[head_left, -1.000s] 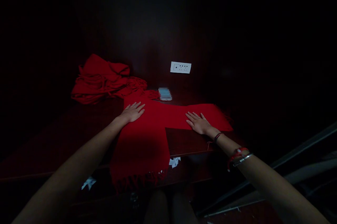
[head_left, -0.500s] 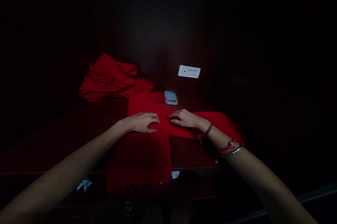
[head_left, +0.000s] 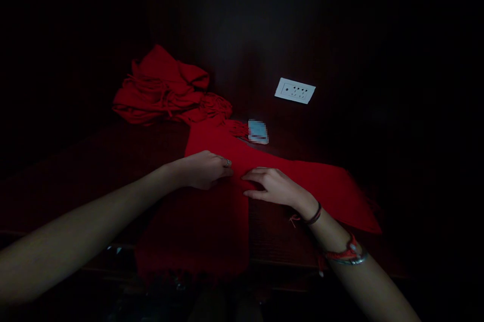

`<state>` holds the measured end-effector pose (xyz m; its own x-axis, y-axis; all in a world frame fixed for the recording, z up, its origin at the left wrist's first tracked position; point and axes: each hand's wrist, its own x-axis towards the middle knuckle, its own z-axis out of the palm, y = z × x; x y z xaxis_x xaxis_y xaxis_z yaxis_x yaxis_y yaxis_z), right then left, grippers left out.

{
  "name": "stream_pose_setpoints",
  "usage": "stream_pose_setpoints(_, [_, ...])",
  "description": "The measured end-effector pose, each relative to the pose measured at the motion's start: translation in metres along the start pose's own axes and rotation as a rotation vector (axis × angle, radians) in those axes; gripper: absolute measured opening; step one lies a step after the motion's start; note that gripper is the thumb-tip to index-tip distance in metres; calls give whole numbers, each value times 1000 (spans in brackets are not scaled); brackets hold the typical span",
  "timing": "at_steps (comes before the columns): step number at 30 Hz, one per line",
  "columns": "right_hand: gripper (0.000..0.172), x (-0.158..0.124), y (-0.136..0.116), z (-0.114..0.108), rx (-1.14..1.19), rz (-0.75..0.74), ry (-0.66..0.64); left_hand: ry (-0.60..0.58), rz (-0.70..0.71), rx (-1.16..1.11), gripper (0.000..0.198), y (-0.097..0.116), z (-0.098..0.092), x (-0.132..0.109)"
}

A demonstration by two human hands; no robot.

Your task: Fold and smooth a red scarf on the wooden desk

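A red fringed cloth (head_left: 212, 226) lies on the dark table, one part hanging over the front edge and another stretching to the right. My left hand (head_left: 207, 170) rests on its middle, fingers curled down and pressed together; whether cloth is pinched in them is hidden. Just to the right, my right hand (head_left: 270, 185) lies on the cloth with thumb and fingers apart, holding nothing. A small gap separates the two hands.
Behind on the left is a crumpled heap of red cloth (head_left: 162, 90). A phone (head_left: 258, 132) lies behind my hands. On the back wall sits a white socket panel (head_left: 295, 90). The dark table (head_left: 276, 236) ends in front.
The view has shifted. My left hand's fingers have curled in from a flatter, spread pose. The right part of the cloth now slants more toward the front.
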<state>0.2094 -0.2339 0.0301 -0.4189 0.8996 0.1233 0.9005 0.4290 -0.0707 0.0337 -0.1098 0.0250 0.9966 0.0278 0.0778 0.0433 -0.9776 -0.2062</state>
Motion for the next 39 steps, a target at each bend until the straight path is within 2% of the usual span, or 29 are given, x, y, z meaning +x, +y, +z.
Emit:
stream_pose_setpoints(3, [40,-1,-4,4,-74,5,10,64,14,42,16,1,0,2])
stream_pose_setpoints(7, [26,2,-7,10,-178,33,42,136,50,63,17,1,2,3])
stream_pose_setpoints(15, [16,3,-8,14,-281,95,70,194,105,-12,8,-4,8,3])
stream_pose_setpoints(21, [14,3,-11,12,-337,47,73,173,132,-94,8,-3,3,0])
stream_pose_setpoints(26, [15,3,-11,14,-286,-30,105,147,142,-130,12,-4,1,-3])
stream_pose_setpoints(36, [23,8,-16,22,-408,-23,162,154,86,-152,4,-6,3,-1])
stream_pose_setpoints(39, [23,8,-17,21,-419,-23,176,157,86,-110,11,-5,3,-2])
